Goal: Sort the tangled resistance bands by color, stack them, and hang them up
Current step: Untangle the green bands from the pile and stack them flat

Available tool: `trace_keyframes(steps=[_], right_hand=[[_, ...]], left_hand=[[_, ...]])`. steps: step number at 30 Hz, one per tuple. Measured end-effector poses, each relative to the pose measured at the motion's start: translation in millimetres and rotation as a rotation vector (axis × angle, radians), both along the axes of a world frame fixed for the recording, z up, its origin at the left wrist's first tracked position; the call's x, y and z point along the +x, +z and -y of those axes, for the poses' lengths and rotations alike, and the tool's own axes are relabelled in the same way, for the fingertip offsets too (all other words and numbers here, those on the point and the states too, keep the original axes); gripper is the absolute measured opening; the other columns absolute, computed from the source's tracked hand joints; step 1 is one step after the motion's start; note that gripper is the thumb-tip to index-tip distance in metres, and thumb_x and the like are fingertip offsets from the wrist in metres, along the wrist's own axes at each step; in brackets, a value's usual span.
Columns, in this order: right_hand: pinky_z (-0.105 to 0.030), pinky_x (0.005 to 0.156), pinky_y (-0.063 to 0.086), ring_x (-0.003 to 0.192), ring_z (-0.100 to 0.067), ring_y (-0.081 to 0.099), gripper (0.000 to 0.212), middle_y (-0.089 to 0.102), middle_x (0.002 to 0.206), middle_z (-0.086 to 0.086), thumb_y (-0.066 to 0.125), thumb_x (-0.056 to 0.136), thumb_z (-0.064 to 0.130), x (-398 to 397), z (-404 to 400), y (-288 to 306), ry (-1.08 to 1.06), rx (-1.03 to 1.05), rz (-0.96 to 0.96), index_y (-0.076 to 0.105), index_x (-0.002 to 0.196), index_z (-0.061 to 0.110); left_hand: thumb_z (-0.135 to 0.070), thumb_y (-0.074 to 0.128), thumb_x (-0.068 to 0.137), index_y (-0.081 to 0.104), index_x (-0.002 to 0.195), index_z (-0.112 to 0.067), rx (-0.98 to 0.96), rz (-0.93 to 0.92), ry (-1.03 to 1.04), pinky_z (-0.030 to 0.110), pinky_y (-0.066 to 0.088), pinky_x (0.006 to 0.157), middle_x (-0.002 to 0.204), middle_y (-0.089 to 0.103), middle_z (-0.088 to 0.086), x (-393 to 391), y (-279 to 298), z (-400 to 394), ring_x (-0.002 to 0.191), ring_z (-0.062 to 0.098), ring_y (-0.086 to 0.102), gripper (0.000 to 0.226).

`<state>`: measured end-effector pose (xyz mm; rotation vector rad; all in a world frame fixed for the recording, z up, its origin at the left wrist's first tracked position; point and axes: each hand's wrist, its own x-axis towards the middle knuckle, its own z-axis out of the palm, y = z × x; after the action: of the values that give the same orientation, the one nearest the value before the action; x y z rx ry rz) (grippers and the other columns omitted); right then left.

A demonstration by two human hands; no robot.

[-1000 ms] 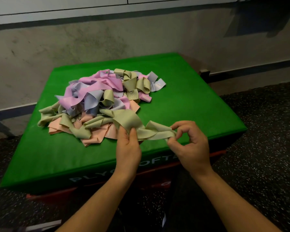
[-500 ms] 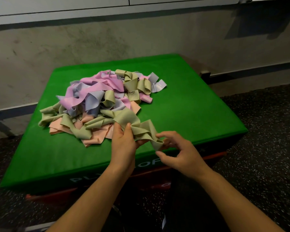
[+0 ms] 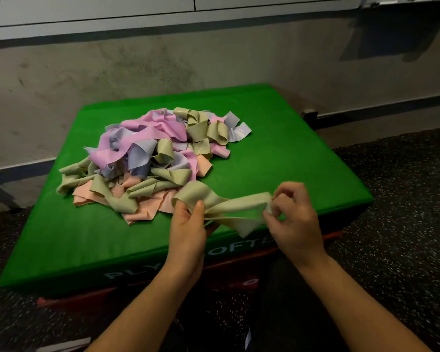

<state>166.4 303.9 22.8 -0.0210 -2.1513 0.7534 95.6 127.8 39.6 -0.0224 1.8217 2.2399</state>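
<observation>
A tangled heap of resistance bands (image 3: 148, 158) in pink, lilac, peach and olive green lies on the green padded box (image 3: 277, 153). One olive-green band (image 3: 229, 209) stretches from the heap's near edge toward the box's front right. My left hand (image 3: 188, 224) pinches that band near its twisted middle. My right hand (image 3: 294, 219) pinches its right end with curled fingers. The band is pulled into a loose loop between both hands, and a loose fold hangs below it.
The green box sits on a red box (image 3: 315, 240) against a grey concrete wall (image 3: 214, 54). Dark speckled rubber floor (image 3: 404, 224) surrounds it on the right and in front.
My right hand has moved right, drawing the olive band out longer from the bunched shape it had half a second ago. My left hand keeps its hold in nearly the same spot.
</observation>
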Motion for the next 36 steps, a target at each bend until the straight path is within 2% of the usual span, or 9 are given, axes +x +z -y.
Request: trace_keyframes(steps=[3, 7, 12, 15, 19, 24, 27, 31, 36], right_hand=[[-0.023, 0.092, 0.047, 0.109, -0.016, 0.059, 0.031, 0.059, 0.117, 0.000, 0.068, 0.073, 0.012, -2, 5, 1, 0.051, -0.451, 0.184, 0.040, 0.079, 0.026], [-0.026, 0.079, 0.053, 0.098, -0.029, 0.069, 0.039, 0.073, 0.102, -0.015, 0.064, 0.088, -0.002, 0, 11, 10, 0.393, -0.976, 0.427, 0.040, 0.104, 0.023], [-0.031, 0.088, 0.057, 0.109, -0.019, 0.067, 0.060, 0.068, 0.120, -0.002, 0.080, 0.071, 0.016, 7, 7, 19, 0.499, -0.933, 0.582, 0.057, 0.126, 0.025], [-0.034, 0.085, 0.059, 0.101, -0.025, 0.070, 0.046, 0.070, 0.114, -0.007, 0.086, 0.070, 0.019, 11, 3, 26, 0.522, -0.926, 0.649, 0.067, 0.111, 0.019], [-0.024, 0.070, 0.056, 0.082, -0.018, 0.065, 0.032, 0.069, 0.087, -0.001, 0.087, 0.067, 0.019, 12, 1, 27, 0.551, -1.009, 0.565, 0.063, 0.089, 0.012], [-0.032, 0.043, 0.039, 0.052, -0.019, 0.050, 0.030, 0.054, 0.079, -0.007, 0.066, 0.089, 0.002, 1, -1, 5, 0.087, -0.798, 0.428, 0.044, 0.087, 0.022], [-0.034, 0.050, 0.040, 0.062, -0.017, 0.048, 0.036, 0.058, 0.098, -0.005, 0.064, 0.087, 0.008, 1, -2, -3, 0.072, -0.666, 0.511, 0.042, 0.100, 0.034], [-0.045, 0.078, 0.056, 0.091, -0.026, 0.065, 0.033, 0.069, 0.111, 0.004, 0.079, 0.072, 0.033, 2, -5, -3, 0.299, -0.795, 0.550, 0.061, 0.098, 0.041], [-0.033, 0.086, 0.053, 0.105, -0.017, 0.059, 0.052, 0.055, 0.120, 0.008, 0.087, 0.073, 0.021, 14, -25, 1, 0.444, -0.599, 0.577, 0.066, 0.114, 0.045]], left_hand=[[-0.014, 0.042, 0.106, 0.058, 0.109, -0.025, 0.078, 0.010, -0.016, 0.035, 0.058, 0.071, 0.100, 0.072, 0.002, -5, 7, -3, 0.082, 0.016, 0.071, 0.020], [-0.014, 0.041, 0.106, 0.058, 0.109, -0.028, 0.080, -0.007, -0.004, 0.035, 0.056, 0.071, 0.101, 0.070, 0.006, -14, 10, -8, 0.080, 0.016, 0.069, 0.022], [-0.010, 0.044, 0.105, 0.059, 0.104, -0.030, 0.001, -0.073, 0.024, 0.038, 0.054, 0.079, 0.105, 0.070, 0.008, -22, 8, -14, 0.093, 0.023, 0.066, 0.025], [-0.011, 0.044, 0.104, 0.059, 0.104, -0.032, -0.053, -0.097, 0.002, 0.042, 0.056, 0.084, 0.110, 0.070, 0.010, -28, 7, -15, 0.101, 0.029, 0.067, 0.026], [-0.010, 0.043, 0.105, 0.057, 0.102, -0.031, -0.094, -0.113, -0.056, 0.039, 0.058, 0.074, 0.110, 0.068, 0.016, -32, 5, -15, 0.091, 0.027, 0.066, 0.025], [-0.008, 0.042, 0.105, 0.056, 0.104, -0.026, -0.082, -0.141, -0.057, 0.032, 0.058, 0.074, 0.110, 0.068, 0.007, -27, 1, -18, 0.100, 0.023, 0.068, 0.023], [-0.011, 0.043, 0.105, 0.055, 0.103, -0.025, -0.103, -0.086, -0.050, 0.040, 0.060, 0.082, 0.113, 0.066, 0.009, -28, -2, -24, 0.103, 0.025, 0.067, 0.019], [-0.009, 0.046, 0.102, 0.055, 0.105, -0.026, -0.104, -0.021, -0.002, 0.050, 0.052, 0.098, 0.118, 0.065, 0.014, -43, -5, -29, 0.111, 0.033, 0.063, 0.020], [0.000, 0.038, 0.103, 0.046, 0.123, -0.009, 0.052, 0.146, -0.024, 0.032, 0.059, 0.068, 0.104, 0.073, 0.009, -57, 2, -38, 0.098, 0.021, 0.070, 0.024]])
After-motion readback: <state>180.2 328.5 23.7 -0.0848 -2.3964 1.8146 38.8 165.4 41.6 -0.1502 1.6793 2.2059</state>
